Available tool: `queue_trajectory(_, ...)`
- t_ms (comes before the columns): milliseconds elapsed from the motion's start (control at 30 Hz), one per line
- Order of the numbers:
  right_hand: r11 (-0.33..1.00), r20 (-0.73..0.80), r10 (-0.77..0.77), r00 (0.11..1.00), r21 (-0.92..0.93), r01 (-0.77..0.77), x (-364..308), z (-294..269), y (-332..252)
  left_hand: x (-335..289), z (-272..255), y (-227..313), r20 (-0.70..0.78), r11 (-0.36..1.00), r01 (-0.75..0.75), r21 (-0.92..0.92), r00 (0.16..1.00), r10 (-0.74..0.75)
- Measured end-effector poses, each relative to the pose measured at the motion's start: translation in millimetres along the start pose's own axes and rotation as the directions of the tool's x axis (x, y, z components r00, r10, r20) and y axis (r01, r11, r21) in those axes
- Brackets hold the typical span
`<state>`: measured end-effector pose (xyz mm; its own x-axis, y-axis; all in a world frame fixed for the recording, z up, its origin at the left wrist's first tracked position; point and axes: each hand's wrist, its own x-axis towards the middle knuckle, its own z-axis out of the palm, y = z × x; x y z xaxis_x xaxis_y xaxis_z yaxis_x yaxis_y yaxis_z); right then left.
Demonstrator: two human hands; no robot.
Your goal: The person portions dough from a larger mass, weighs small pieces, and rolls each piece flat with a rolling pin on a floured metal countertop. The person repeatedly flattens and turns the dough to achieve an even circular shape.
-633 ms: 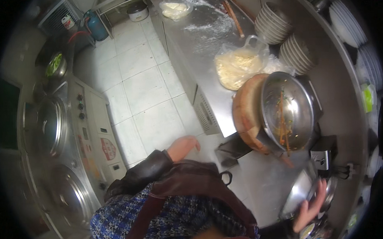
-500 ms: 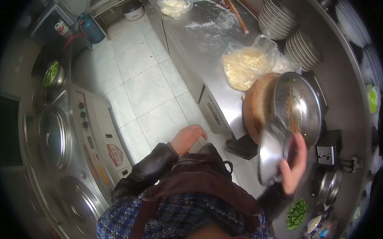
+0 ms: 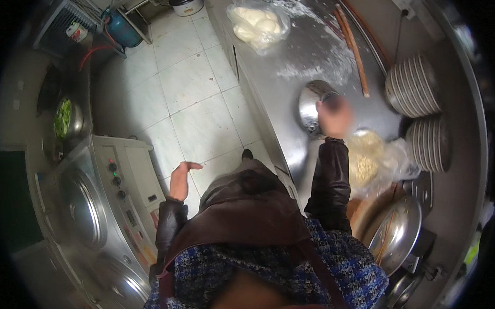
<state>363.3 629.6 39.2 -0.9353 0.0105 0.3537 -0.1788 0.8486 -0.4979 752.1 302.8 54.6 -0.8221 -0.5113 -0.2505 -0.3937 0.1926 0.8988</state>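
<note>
My right hand, slightly blurred, reaches forward over the steel counter and grips a shiny metal bowl by its right side. The hand covers part of the bowl. Just nearer than that hand lies a plastic bag of pale noodles. Over the floor on the left, my left hand hangs with its fingers stretched out, holding nothing. Its closest neighbour is the white-fronted stove.
A bag of dough pieces and wooden rolling pins lie on the floury counter. Stacked plates line the right side. A large steel basin with chopsticks stands on a wooden board. Greens fill a bowl at far left.
My right hand has carried the metal bowl from beside the steel basin forward over the floury counter. My left hand has moved leftward, and the whole view has shifted.
</note>
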Motion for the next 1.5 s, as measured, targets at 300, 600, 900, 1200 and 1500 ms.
queue_trajectory(300,0.754,0.040,0.221,0.975,-0.641,-0.144,88.0,70.0,35.1,220.3,-21.9,-2.4,0.011,0.964,0.104,-0.244,0.994,-0.105)
queue_trajectory(600,0.919,0.102,-0.216,0.971,0.359,0.166,206.3,238.1,-222.5,603.7,58.7,129.7,0.093,0.983,-0.102,0.153,0.992,0.089)
queue_trajectory(900,0.973,0.289,0.232,0.929,-0.049,-0.227,194.7,235.3,-235.7,678.7,70.9,185.2,0.330,0.591,-0.683,0.429,0.728,0.601)
queue_trajectory(1200,0.961,0.255,0.185,0.949,-0.250,-0.119,214.8,277.3,-264.9,734.9,144.0,202.5,0.657,0.330,-0.889,0.317,0.456,0.600)
queue_trajectory(1500,0.937,0.241,0.348,0.906,-0.070,-0.341,255.9,297.7,-214.0,775.4,82.4,172.3,0.828,0.366,-0.870,0.330,0.453,0.331)
